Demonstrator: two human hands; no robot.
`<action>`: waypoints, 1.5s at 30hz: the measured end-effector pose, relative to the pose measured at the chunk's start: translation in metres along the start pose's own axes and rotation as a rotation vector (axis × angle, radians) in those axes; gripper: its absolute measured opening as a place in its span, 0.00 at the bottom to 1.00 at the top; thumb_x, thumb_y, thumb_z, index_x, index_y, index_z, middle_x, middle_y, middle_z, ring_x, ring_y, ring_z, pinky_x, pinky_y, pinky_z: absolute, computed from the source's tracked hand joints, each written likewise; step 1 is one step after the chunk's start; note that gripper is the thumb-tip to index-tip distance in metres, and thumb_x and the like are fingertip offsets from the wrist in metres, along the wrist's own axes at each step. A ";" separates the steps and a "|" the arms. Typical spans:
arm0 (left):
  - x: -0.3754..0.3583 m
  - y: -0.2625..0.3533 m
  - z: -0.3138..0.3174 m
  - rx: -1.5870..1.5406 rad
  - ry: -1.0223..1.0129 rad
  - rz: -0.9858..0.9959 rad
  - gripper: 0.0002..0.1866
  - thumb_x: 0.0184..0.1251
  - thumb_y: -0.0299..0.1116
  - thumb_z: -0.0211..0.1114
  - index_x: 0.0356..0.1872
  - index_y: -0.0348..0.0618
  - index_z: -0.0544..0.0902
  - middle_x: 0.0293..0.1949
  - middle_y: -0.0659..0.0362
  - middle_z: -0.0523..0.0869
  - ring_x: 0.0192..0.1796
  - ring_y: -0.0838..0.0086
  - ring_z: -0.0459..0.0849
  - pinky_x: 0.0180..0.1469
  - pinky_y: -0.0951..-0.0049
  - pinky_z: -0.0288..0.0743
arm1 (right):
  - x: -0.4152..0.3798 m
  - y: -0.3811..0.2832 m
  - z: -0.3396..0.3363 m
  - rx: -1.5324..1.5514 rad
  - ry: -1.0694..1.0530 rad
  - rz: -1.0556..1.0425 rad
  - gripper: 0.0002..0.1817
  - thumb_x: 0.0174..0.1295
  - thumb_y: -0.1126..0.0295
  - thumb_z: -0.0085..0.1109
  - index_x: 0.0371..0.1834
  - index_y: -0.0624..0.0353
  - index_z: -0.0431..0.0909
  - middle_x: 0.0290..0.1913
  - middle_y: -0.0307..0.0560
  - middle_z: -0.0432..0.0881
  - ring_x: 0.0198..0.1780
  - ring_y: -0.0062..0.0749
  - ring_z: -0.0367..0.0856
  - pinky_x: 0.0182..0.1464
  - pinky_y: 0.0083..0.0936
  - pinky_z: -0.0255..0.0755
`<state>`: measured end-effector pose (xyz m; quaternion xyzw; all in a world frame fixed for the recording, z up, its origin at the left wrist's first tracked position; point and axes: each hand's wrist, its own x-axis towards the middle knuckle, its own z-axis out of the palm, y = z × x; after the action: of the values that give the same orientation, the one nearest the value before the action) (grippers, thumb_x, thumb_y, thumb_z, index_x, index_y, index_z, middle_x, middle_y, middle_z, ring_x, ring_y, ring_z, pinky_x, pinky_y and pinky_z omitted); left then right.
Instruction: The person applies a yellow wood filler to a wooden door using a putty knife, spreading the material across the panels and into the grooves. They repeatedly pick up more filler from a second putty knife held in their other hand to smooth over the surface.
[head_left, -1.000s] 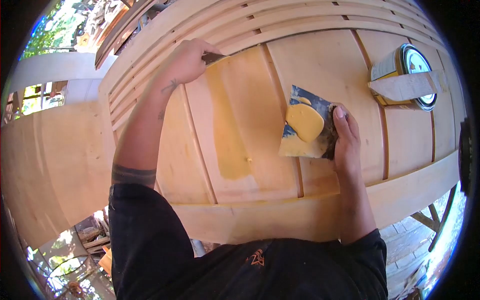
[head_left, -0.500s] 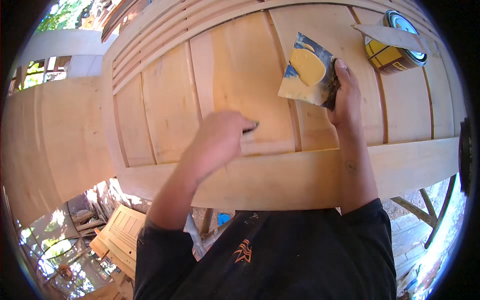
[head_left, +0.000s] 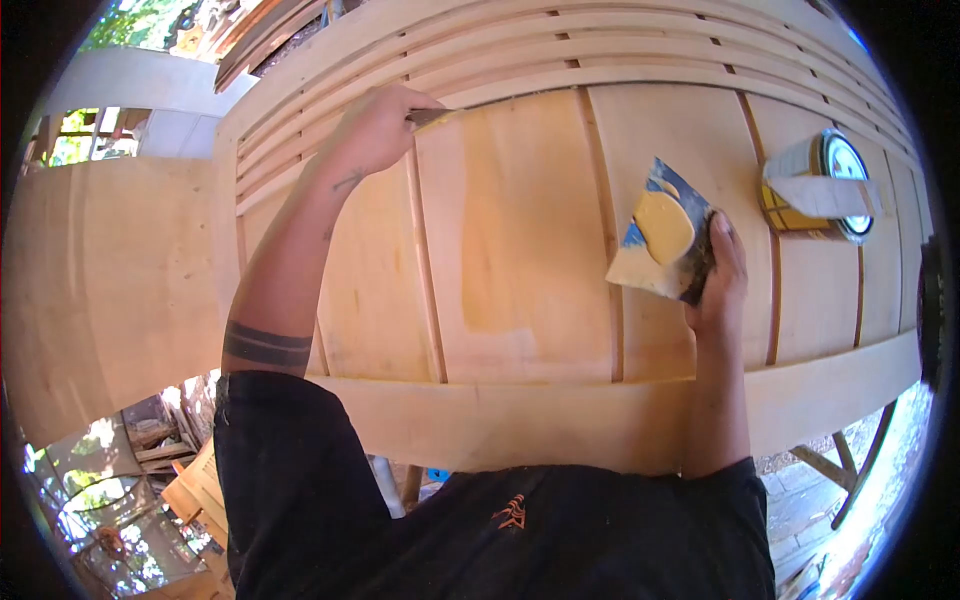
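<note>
On the one wooden door (head_left: 520, 260), my left hand (head_left: 375, 130) grips one putty knife (head_left: 432, 117) at its top, my right hand (head_left: 722, 270) clamps one filler-loaded board (head_left: 662, 240) beside one tin (head_left: 815, 185).

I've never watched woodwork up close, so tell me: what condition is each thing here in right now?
Pale wooden panelled door: lying flat, yellowish filler smeared on the middle panel.
Left hand: grip closed on a small metal scraper blade, at the panel's top edge.
Right hand: holding a blue square board loaded with yellow putty.
Yellow round tin: resting on the door, flat stick across its top.
</note>
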<state>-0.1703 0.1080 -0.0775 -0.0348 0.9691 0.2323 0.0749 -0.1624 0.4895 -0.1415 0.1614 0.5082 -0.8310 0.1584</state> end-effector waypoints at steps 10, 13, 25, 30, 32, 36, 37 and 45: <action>0.009 0.019 0.021 0.224 0.012 0.025 0.21 0.49 0.12 0.51 0.45 0.33 0.81 0.45 0.43 0.82 0.47 0.51 0.81 0.52 0.66 0.72 | -0.001 0.000 -0.004 -0.069 0.021 0.048 0.20 0.71 0.58 0.42 0.54 0.64 0.70 0.47 0.45 0.78 0.49 0.29 0.78 0.54 0.27 0.71; -0.008 0.022 0.038 0.166 0.117 0.045 0.22 0.48 0.12 0.51 0.46 0.35 0.81 0.45 0.44 0.82 0.48 0.52 0.80 0.53 0.64 0.72 | -0.002 -0.002 -0.002 -0.052 -0.033 0.045 0.20 0.71 0.58 0.43 0.54 0.64 0.70 0.47 0.45 0.78 0.49 0.28 0.78 0.54 0.26 0.71; -0.041 0.037 0.049 0.210 0.044 -0.027 0.24 0.45 0.12 0.52 0.45 0.38 0.83 0.43 0.46 0.82 0.48 0.52 0.80 0.53 0.65 0.73 | -0.005 0.002 0.003 -0.029 -0.069 0.017 0.18 0.69 0.59 0.46 0.51 0.63 0.72 0.46 0.44 0.79 0.47 0.27 0.79 0.51 0.25 0.73; -0.152 0.074 0.101 0.119 0.182 0.033 0.16 0.55 0.20 0.53 0.45 0.39 0.81 0.42 0.48 0.81 0.47 0.53 0.79 0.50 0.59 0.74 | -0.017 0.004 0.002 -0.032 -0.113 0.014 0.18 0.69 0.59 0.47 0.50 0.63 0.72 0.46 0.44 0.79 0.47 0.27 0.78 0.53 0.26 0.72; -0.199 0.095 0.118 0.226 0.115 -0.053 0.19 0.55 0.20 0.53 0.50 0.38 0.79 0.48 0.48 0.81 0.52 0.55 0.78 0.55 0.60 0.72 | -0.019 0.005 0.002 -0.020 -0.145 0.031 0.18 0.69 0.59 0.46 0.50 0.63 0.72 0.46 0.44 0.79 0.48 0.27 0.78 0.53 0.26 0.71; -0.240 0.126 0.093 0.033 -0.152 -0.152 0.26 0.48 0.14 0.52 0.52 0.40 0.79 0.51 0.48 0.80 0.55 0.54 0.77 0.59 0.60 0.70 | -0.019 0.006 0.007 -0.031 -0.173 0.070 0.18 0.70 0.59 0.46 0.50 0.63 0.72 0.46 0.44 0.78 0.47 0.27 0.78 0.53 0.26 0.71; -0.237 0.127 0.078 -0.069 -0.228 -0.193 0.28 0.45 0.12 0.51 0.51 0.41 0.80 0.51 0.47 0.81 0.55 0.54 0.78 0.59 0.60 0.70 | -0.017 0.007 0.008 -0.053 -0.162 0.063 0.18 0.70 0.59 0.45 0.50 0.63 0.72 0.46 0.44 0.78 0.47 0.27 0.78 0.53 0.25 0.71; -0.039 0.011 -0.009 0.183 0.065 -0.016 0.26 0.45 0.10 0.48 0.46 0.39 0.83 0.42 0.45 0.84 0.46 0.54 0.82 0.50 0.66 0.73 | -0.009 0.004 0.008 -0.136 -0.028 0.041 0.18 0.71 0.58 0.43 0.50 0.62 0.71 0.44 0.44 0.78 0.46 0.26 0.78 0.52 0.25 0.72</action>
<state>-0.1338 0.1144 -0.0584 -0.0432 0.9879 0.1411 0.0483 -0.1534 0.4811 -0.1372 0.1489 0.5579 -0.7933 0.1928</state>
